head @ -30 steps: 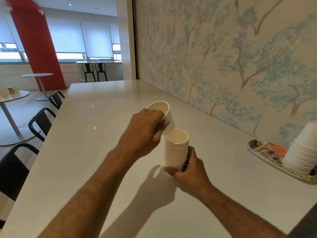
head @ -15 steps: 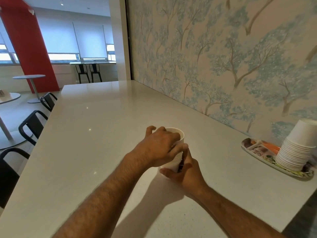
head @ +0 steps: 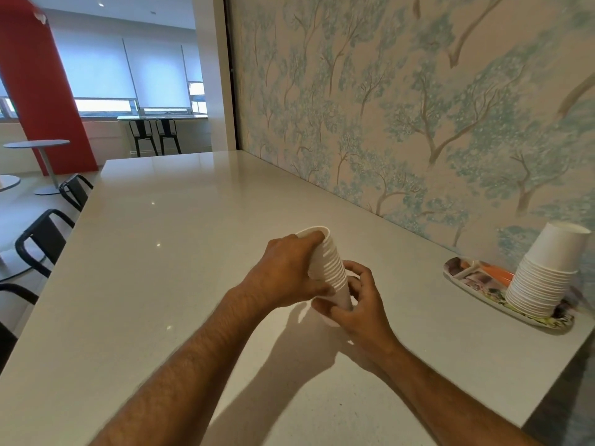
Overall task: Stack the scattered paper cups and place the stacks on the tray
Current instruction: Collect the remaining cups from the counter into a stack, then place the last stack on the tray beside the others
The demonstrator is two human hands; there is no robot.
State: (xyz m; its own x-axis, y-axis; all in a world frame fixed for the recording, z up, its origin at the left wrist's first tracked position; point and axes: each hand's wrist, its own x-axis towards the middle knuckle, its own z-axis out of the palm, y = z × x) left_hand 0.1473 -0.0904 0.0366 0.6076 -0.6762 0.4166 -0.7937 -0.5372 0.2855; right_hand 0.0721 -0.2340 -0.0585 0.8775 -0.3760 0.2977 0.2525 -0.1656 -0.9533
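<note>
A stack of white paper cups [head: 331, 267] is lifted off the white counter [head: 180, 239] and tilted, its open mouth leaning away to the left. My left hand [head: 283, 272] wraps the upper part of the stack. My right hand [head: 357, 304] grips its lower end from below. At the right, an upside-down stack of white cups [head: 544, 275] stands on a patterned oval tray [head: 467, 278] against the wall.
A wall with tree-pattern wallpaper [head: 418, 107] runs along the counter's right side. Black chairs [head: 45, 236] line the counter's left edge. A red column [head: 38, 85] and a round table [head: 37, 144] stand further back.
My left hand set a single cup onto the stack and pressed it down. Both hands then raised the stack off the counter and tipped it to the left.
</note>
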